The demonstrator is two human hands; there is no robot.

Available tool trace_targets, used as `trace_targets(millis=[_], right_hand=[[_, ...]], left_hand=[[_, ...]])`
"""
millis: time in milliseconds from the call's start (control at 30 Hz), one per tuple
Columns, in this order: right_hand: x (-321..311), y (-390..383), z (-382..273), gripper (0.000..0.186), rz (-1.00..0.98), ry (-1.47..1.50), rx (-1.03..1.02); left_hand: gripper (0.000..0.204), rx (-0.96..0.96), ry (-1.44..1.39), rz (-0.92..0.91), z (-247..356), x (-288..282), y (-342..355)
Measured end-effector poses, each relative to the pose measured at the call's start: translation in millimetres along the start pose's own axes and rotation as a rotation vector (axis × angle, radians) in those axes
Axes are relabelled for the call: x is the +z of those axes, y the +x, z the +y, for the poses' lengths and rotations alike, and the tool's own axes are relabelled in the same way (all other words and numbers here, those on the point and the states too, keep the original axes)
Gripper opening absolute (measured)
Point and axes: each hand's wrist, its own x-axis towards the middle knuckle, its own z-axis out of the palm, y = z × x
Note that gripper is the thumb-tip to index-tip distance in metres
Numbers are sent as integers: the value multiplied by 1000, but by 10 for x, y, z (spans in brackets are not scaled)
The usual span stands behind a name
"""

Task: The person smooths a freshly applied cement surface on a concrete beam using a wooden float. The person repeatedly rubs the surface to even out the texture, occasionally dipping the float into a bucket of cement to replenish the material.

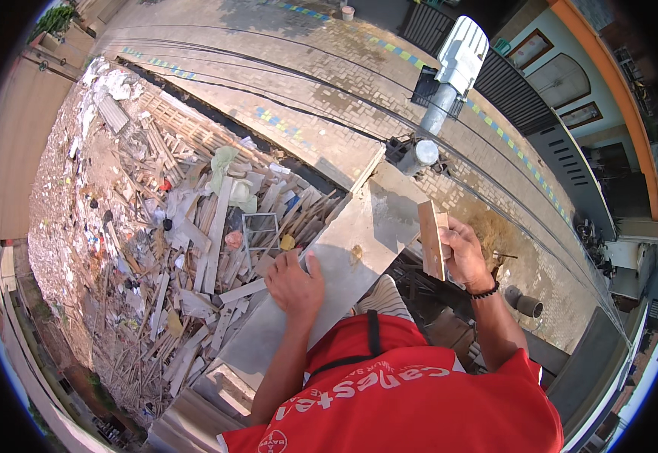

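One wood block point(432, 240) is in the right hand point(462, 255), whose fingers are bent tight around it. It is by the right edge of a gray wall point(336, 279); I can't tell if they touch. The left hand point(296, 290) lies on the wall, fingers a bit apart, holding nothing. Left of the wall is a scrap heap point(219, 230). A lamp point(462, 57) stands ahead.

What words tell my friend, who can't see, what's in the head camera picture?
The person's right hand holds a flat brown wooden board; the left hand rests at the edge of a grey concrete ledge. To the left lies a heap of pale scrap wood and rubbish, with a brick-paved street beyond.
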Motion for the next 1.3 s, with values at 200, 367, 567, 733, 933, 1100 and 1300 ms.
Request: trace_targets(millis=[200,367,567,733,933,1100,1300], right_hand=[[-155,29,173,57,-136,548,-14],[-129,185,126,44,120,75,-111],[445,336,-34,40,443,-1230,-410],[604,363,176,47,241,-1352,-350],[531,17,281,46,113,-1352,-437],[427,546,-53,44,242,-1349,-423],[562,206,434,45,129,-1397,-526]], left_hand=[[33,3,7,-11,-32,40,8],[32,4,-2,-11,-32,48,13],[34,21,4,4,-23,12,8],[34,22,8,0,-35,3,-3],[34,17,39,-6,-52,13,11],[35,39,23,4,-34,29,21],[35,35,18,-2,-16,4,18]])
